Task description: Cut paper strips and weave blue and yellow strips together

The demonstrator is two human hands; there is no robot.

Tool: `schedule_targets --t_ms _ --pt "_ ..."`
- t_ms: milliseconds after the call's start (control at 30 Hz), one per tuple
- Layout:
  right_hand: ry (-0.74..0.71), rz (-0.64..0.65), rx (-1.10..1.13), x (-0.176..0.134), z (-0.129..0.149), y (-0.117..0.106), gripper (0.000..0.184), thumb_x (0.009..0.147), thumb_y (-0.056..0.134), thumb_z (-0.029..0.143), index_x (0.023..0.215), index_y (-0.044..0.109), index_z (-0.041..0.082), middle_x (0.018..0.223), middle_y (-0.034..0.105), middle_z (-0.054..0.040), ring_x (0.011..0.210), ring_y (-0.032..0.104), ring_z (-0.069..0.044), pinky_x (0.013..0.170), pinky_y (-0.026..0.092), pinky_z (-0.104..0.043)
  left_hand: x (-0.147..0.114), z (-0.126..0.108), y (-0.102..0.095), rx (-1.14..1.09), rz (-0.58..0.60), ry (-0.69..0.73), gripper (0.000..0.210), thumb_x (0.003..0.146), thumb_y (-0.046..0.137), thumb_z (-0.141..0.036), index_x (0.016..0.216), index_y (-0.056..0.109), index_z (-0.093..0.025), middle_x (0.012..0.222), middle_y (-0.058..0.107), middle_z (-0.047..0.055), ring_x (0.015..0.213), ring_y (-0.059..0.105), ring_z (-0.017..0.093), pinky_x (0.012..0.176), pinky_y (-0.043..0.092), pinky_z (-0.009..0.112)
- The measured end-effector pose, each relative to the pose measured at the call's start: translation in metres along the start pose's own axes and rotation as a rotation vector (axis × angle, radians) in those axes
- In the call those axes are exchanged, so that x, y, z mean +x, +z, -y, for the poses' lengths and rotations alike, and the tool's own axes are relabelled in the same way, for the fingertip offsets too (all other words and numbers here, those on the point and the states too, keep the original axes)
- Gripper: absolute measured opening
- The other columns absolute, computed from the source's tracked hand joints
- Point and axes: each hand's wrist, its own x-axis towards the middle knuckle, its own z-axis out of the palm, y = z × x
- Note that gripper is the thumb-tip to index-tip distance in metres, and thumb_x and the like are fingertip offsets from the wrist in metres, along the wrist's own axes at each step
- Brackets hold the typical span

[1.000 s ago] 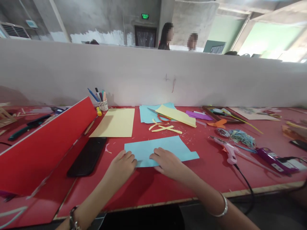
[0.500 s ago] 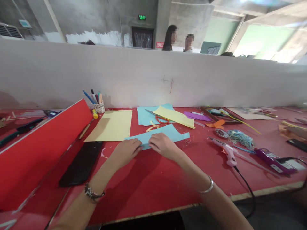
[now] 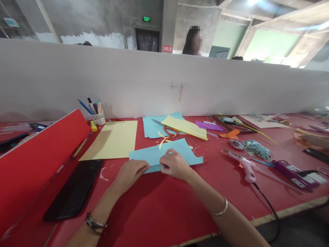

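- Blue paper sheet point(image 3: 151, 154), directly in the grip, lies on the red table point(image 3: 154, 209), its near edge between both hands.
- Left hand point(image 3: 132, 173): fingers curled narrowly on the near edge; thumb partly hidden.
- Right hand point(image 3: 174, 164): fingers bent tightly on the same edge, just beside the left.
- Progress: a narrow, darker band shows along the edge between the hands, so a fold seems begun there. Whether it is creased cannot be told. Most of the sheet, spreading beyond the grip, looks flat and unfolded; that part seems left to do, if folding goes on. One corner juts out right of the grip.
- Left of the grip: a black flat case point(image 3: 74, 192).
- Right of the grip, well apart: a pink glue gun point(image 3: 241, 164), lying on its side.
- Just beyond the grip: thin yellow strips point(image 3: 164, 140), apparently cut already.
- Farther: a large yellow sheet point(image 3: 115, 140) to the left; straight beyond, red-handled scissors point(image 3: 171, 130) upon more blue sheets point(image 3: 151, 128).
- Farthest: a white partition point(image 3: 128, 82).
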Motion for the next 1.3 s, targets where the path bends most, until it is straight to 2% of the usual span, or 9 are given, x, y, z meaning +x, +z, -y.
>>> schedule_targets --t_ms 100,300,533,733,833,933,1033,1167,1300 --pt "0.05 -0.033 0.01 -0.005 -0.015 -0.006 0.014 0.061 0.036 0.008 0.052 0.039 0.019 0.046 0.041 0.0053 0.045 0.033 -0.008 0.07 0.034 -0.021 -0.002 0.009 -0.006 -0.039 -0.032 -0.06 0.037 0.089 0.029 -0.03 0.072 0.058 -0.017 0.069 0.066 0.002 0.062 0.056 0.012 0.058 0.04 0.022" --pt "0.159 0.002 -0.025 -0.015 -0.044 -0.014 0.014 0.063 0.036 0.011 0.052 0.038 0.019 0.047 0.041 0.0044 0.048 0.035 -0.009 0.069 0.034 -0.021 -0.007 0.026 -0.021 -0.119 0.029 -0.2 0.041 0.085 0.027 -0.039 0.065 0.056 -0.018 0.062 0.062 0.0 0.059 0.054 0.013 0.056 0.04 0.022" --pt "0.297 -0.001 -0.061 -0.024 -0.065 -0.025 0.015 0.062 0.037 0.012 0.049 0.036 0.018 0.045 0.038 0.0043 0.046 0.032 -0.009 0.061 0.032 -0.022 -0.007 0.031 -0.03 -0.168 0.019 -0.281 0.04 0.08 0.028 -0.045 0.06 0.051 -0.018 0.056 0.056 -0.001 0.054 0.05 0.013 0.054 0.038 0.022" --pt "0.47 -0.11 -0.139 -0.037 -0.08 -0.041 0.018 0.063 0.037 0.013 0.046 0.035 0.019 0.041 0.039 0.0031 0.043 0.033 -0.01 0.056 0.031 -0.025 -0.012 0.038 -0.035 -0.172 -0.006 -0.323 0.039 0.08 0.03 -0.046 0.063 0.052 -0.018 0.059 0.058 -0.001 0.056 0.052 0.013 0.054 0.038 0.021" --pt "0.532 -0.202 -0.158 -0.039 -0.079 -0.042 0.019 0.07 0.035 0.017 0.055 0.046 0.019 0.051 0.051 -0.0015 0.051 0.045 -0.014 0.058 0.035 -0.026 -0.014 0.042 -0.033 -0.144 -0.03 -0.312 0.041 0.08 0.03 -0.047 0.066 0.055 -0.018 0.063 0.061 0.0 0.061 0.055 0.014 0.057 0.04 0.022" --pt "0.465 -0.284 -0.09 -0.033 -0.063 -0.033 0.021 0.079 0.035 0.023 0.08 0.055 0.017 0.08 0.062 -0.0083 0.076 0.054 -0.018 0.07 0.04 -0.03 -0.016 0.043 -0.029 -0.08 0.016 -0.231 0.043 0.083 0.027 -0.045 0.07 0.059 -0.019 0.066 0.063 0.001 0.063 0.056 0.015 0.06 0.04 0.024" --pt "0.229 -0.097 0.027 -0.022 -0.041 -0.018 0.025 0.077 0.048 0.032 0.098 0.055 0.018 0.099 0.061 -0.0091 0.092 0.052 -0.021 0.083 0.038 -0.035 -0.016 0.043 -0.029 0.001 0.024 -0.159 0.045 0.086 0.025 -0.043 0.071 0.06 -0.019 0.065 0.064 0.001 0.062 0.055 0.015 0.058 0.039 0.025" --pt "0.149 0.204 0.028 -0.011 -0.017 -0.001 0.012 0.081 0.047 0.02 0.082 0.059 0.02 0.082 0.063 -0.0031 0.083 0.055 -0.017 0.091 0.031 -0.039 -0.015 0.035 -0.03 0.137 0.021 -0.036 0.042 0.089 0.026 -0.037 0.07 0.059 -0.019 0.065 0.065 -0.001 0.059 0.056 0.013 0.06 0.036 0.026" --pt "0.11 0.255 -0.019 -0.006 -0.004 0.005 0.017 0.083 0.043 0.017 0.078 0.059 0.019 0.074 0.063 -0.0011 0.074 0.055 -0.014 0.092 0.029 -0.037 -0.008 0.014 -0.021 0.298 -0.047 0.173 0.034 0.089 0.027 -0.026 0.073 0.057 -0.019 0.064 0.064 -0.002 0.06 0.056 0.013 0.066 0.035 0.028"
